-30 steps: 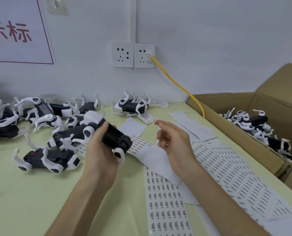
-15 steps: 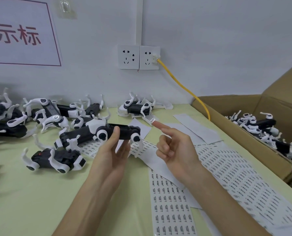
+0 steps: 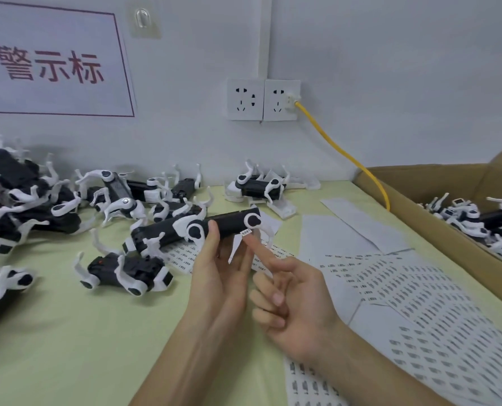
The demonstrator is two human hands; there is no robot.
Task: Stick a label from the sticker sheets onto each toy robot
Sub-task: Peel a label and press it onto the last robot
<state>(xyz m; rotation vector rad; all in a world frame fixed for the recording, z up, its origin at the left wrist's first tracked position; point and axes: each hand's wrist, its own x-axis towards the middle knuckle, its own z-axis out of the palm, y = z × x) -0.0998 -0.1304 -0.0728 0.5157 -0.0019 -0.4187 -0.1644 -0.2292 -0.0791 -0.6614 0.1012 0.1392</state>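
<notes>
The toy robot [image 3: 229, 224], a black bar-shaped body with white round leg joints, is held level above the table [image 3: 53, 332], just in front of the heap of other robots [image 3: 33, 206]. The left hand [image 3: 220, 279] grips it from below: the thumb [image 3: 212, 237] lies upright against the near side of the body between the two white joints, and the other fingers curl up under and behind it, mostly hidden. A small white label [image 3: 246, 231] sits on the tip of the right hand's [image 3: 290, 303] outstretched forefinger [image 3: 255, 247] and meets the lower near edge of the body, just under the right-hand joint. The rest of that hand's fingers are folded into the palm and grasp nothing. One thin white leg of the robot hangs down between the two hands. Under and to the right of the hands the sticker sheets [image 3: 413, 300] lie spread over the table, some overlapping. One more robot [image 3: 258, 186] rests near the wall at the back, and others lie in the cardboard box [image 3: 419, 183] at the right. A yellow cable [image 3: 340, 150] runs from the wall sockets [image 3: 263, 99] down behind that box.
</notes>
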